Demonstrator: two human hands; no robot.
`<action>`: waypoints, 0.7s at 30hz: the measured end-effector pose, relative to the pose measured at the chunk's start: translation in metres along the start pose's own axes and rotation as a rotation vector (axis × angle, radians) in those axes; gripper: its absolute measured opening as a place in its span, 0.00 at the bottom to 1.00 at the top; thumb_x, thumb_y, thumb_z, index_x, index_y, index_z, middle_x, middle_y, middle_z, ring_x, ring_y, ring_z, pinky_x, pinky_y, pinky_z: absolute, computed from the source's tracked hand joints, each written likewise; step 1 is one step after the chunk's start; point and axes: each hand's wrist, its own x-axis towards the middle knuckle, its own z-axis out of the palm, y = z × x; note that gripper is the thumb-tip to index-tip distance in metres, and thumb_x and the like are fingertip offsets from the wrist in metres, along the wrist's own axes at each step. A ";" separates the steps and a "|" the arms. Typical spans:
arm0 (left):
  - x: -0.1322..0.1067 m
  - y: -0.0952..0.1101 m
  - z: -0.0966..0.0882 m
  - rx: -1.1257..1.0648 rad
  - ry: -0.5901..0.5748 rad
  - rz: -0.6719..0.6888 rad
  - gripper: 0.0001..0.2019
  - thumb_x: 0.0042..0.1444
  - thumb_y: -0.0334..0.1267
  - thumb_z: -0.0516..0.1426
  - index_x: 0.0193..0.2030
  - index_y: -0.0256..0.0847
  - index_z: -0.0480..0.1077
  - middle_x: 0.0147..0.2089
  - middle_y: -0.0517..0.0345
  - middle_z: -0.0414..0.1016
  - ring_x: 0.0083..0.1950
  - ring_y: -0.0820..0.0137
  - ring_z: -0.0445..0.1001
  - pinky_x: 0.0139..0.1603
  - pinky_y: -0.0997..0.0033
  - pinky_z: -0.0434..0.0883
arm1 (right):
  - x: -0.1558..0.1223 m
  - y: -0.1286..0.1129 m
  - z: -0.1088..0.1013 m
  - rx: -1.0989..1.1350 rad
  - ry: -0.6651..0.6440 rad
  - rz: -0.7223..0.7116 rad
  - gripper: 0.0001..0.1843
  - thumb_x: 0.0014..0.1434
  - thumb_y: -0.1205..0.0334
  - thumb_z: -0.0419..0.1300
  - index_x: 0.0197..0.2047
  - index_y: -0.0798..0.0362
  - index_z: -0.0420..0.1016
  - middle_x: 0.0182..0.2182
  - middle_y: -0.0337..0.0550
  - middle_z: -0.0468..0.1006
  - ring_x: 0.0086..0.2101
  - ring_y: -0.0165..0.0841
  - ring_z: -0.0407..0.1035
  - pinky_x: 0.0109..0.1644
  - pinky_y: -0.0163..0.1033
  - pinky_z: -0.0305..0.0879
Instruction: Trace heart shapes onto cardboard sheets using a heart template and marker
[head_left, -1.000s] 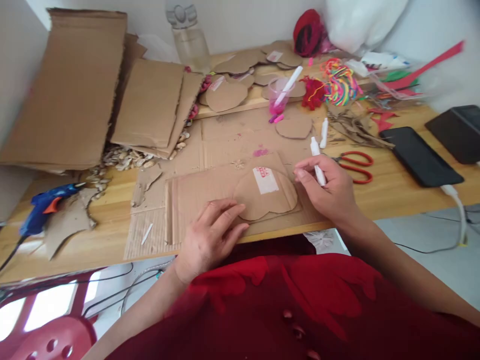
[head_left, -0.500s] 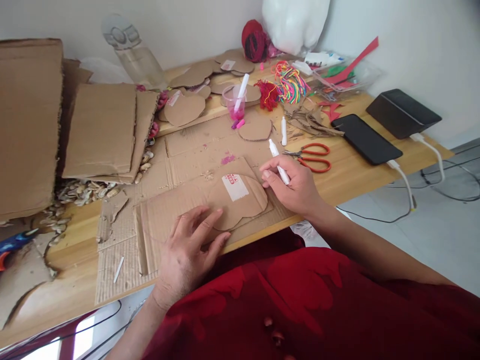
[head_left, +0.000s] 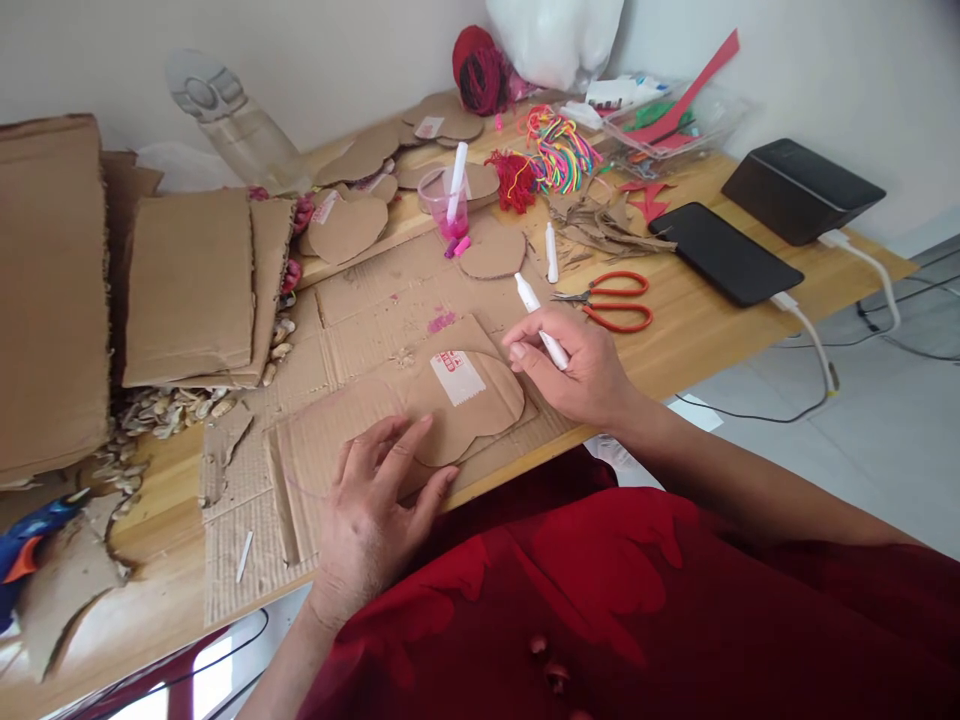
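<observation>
Head view, and a pale wooden table [head_left: 690, 335] carries a brown corrugated cardboard sheet [head_left: 345, 400]; on that sits a flat, wavy-edged brown cardboard cutout [head_left: 491, 408], right between the two hands. Left hand [head_left: 375, 500] is loosely spread, gripping nothing, fingertips over the cutout's left side, though whether they press or merely rest is hard to say. Right hand [head_left: 577, 365], just beside the cutout's right edge, is curled closed, with orange-handled metal scissors [head_left: 619, 292] lying beyond. What it grips is a slim white marker [head_left: 528, 292], one end jutting past the index finger. Smallest: a white-and-red label [head_left: 459, 380], flat on the cutout.
</observation>
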 end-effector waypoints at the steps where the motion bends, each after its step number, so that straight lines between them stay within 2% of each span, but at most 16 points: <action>1: 0.000 0.000 0.000 0.001 -0.002 -0.005 0.25 0.62 0.44 0.67 0.65 0.48 0.71 0.60 0.50 0.74 0.55 0.60 0.78 0.57 0.59 0.78 | -0.001 0.000 0.000 0.006 -0.008 0.016 0.05 0.67 0.62 0.59 0.40 0.49 0.76 0.30 0.37 0.80 0.34 0.34 0.75 0.43 0.41 0.68; 5: 0.001 0.000 0.000 0.011 -0.005 0.008 0.25 0.62 0.43 0.67 0.65 0.47 0.71 0.60 0.48 0.74 0.56 0.58 0.77 0.59 0.57 0.78 | -0.002 0.000 0.001 0.052 -0.049 0.087 0.04 0.68 0.60 0.59 0.42 0.47 0.76 0.33 0.37 0.81 0.32 0.33 0.75 0.41 0.41 0.69; 8: 0.001 0.000 0.001 0.024 0.002 0.023 0.25 0.61 0.44 0.67 0.64 0.46 0.72 0.59 0.47 0.75 0.56 0.57 0.77 0.59 0.55 0.77 | -0.002 0.002 0.001 0.056 -0.016 0.087 0.04 0.67 0.61 0.59 0.42 0.47 0.76 0.32 0.37 0.81 0.34 0.33 0.76 0.44 0.41 0.70; 11: 0.002 0.000 0.001 0.031 -0.013 0.025 0.24 0.62 0.43 0.67 0.63 0.46 0.73 0.59 0.47 0.75 0.57 0.57 0.76 0.59 0.55 0.77 | -0.002 0.003 -0.001 0.144 0.026 0.153 0.05 0.68 0.61 0.58 0.42 0.48 0.76 0.33 0.38 0.79 0.33 0.32 0.78 0.38 0.38 0.72; 14: 0.001 -0.001 0.001 0.018 -0.039 0.023 0.23 0.62 0.43 0.67 0.63 0.45 0.74 0.60 0.47 0.75 0.57 0.57 0.75 0.58 0.54 0.77 | -0.006 0.003 -0.002 0.200 -0.017 0.212 0.06 0.69 0.59 0.58 0.44 0.48 0.76 0.36 0.39 0.80 0.32 0.32 0.80 0.34 0.36 0.72; 17: 0.001 -0.001 0.002 0.005 -0.041 0.023 0.21 0.62 0.43 0.66 0.62 0.45 0.75 0.60 0.47 0.75 0.56 0.57 0.75 0.56 0.54 0.78 | -0.014 0.002 -0.004 0.120 -0.069 0.185 0.04 0.68 0.61 0.59 0.43 0.48 0.76 0.36 0.39 0.82 0.35 0.34 0.81 0.38 0.38 0.73; 21: 0.002 -0.001 0.003 0.022 -0.032 0.030 0.20 0.62 0.44 0.66 0.60 0.46 0.76 0.59 0.47 0.76 0.55 0.57 0.75 0.54 0.54 0.79 | -0.021 -0.001 -0.006 0.059 -0.056 0.178 0.03 0.66 0.62 0.61 0.42 0.47 0.77 0.35 0.38 0.83 0.35 0.36 0.81 0.40 0.40 0.73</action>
